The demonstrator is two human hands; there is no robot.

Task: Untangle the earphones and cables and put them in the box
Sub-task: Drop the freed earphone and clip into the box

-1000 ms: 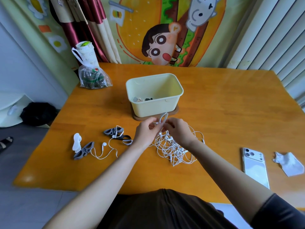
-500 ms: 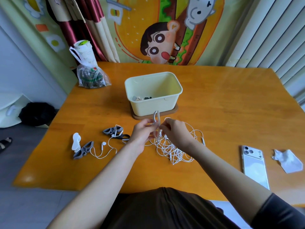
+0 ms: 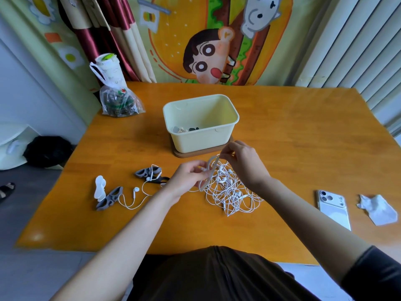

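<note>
While both hands work just above the worktop (image 3: 293, 131), the step in hand looks like freeing one lead from the knot. The left hand (image 3: 187, 178) has its fingers curled in a tight grip on the lower run of a thick pale cable (image 3: 210, 170). The right hand (image 3: 244, 165) pinches the upper end of the same loop between thumb and fingertips, so neither grip is open. That cable arches between them, right over the tangle of white earphones (image 3: 230, 190), which lies on the worktop just in front of the box (image 3: 201, 140). The box stands on a wooden base (image 3: 227, 142), near the hands but not touching them.

As I judge it, the next move calls for drawing the thick cable up and clear of the thin wires, slowly, so no loop tightens round it. Only then would it go forward into the box.

Several things are hard to read. Whether the cable is threaded through the thin wires or merely lies over them cannot be told. Its ends are hidden inside the two hands. How many earphone sets make up the tangle is unclear. The small items (image 3: 185, 129) in the box are too small to name. A loose earphone (image 3: 136, 189) and grey winders (image 3: 109, 198) lie apart to the left.
</note>
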